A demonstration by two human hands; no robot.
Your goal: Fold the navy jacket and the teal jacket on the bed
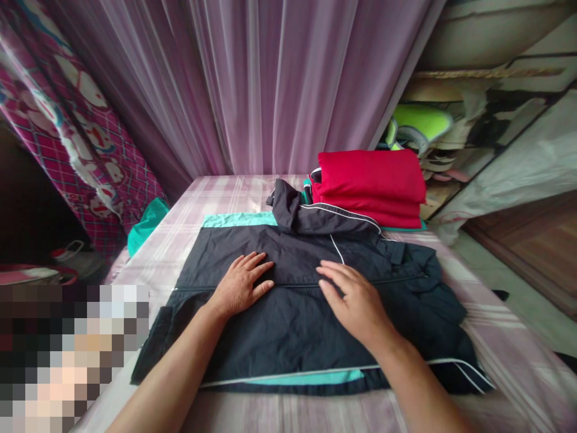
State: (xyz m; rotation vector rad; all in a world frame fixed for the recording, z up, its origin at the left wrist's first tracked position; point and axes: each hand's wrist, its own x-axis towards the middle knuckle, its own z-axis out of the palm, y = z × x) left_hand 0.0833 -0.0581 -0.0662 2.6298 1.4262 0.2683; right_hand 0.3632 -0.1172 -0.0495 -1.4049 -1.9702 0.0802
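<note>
Checked cloth (243, 189): one, covering the work surface. Dark garment (279, 337) with white piping: one, laid across the middle of the cloth, spread broadly flat, slightly creased; its lengthwise seam runs left to right. Folded red stack (369, 177): far right, layers squared, apparently finished. Sleeve-like section (324, 222): doubled back along the garment's far edge, bunched rather than flat. Right hand (354, 294): open, fingers loosely extended over the garment, gripping nothing; contact cannot be told. Left hand (241, 282): open, palm down on the garment, fingers spread. Turquoise strip (238, 220): showing beyond the far left edge. Condition, as judged: flattening well advanced; right end still rumpled, compact folding not yet done.
</note>
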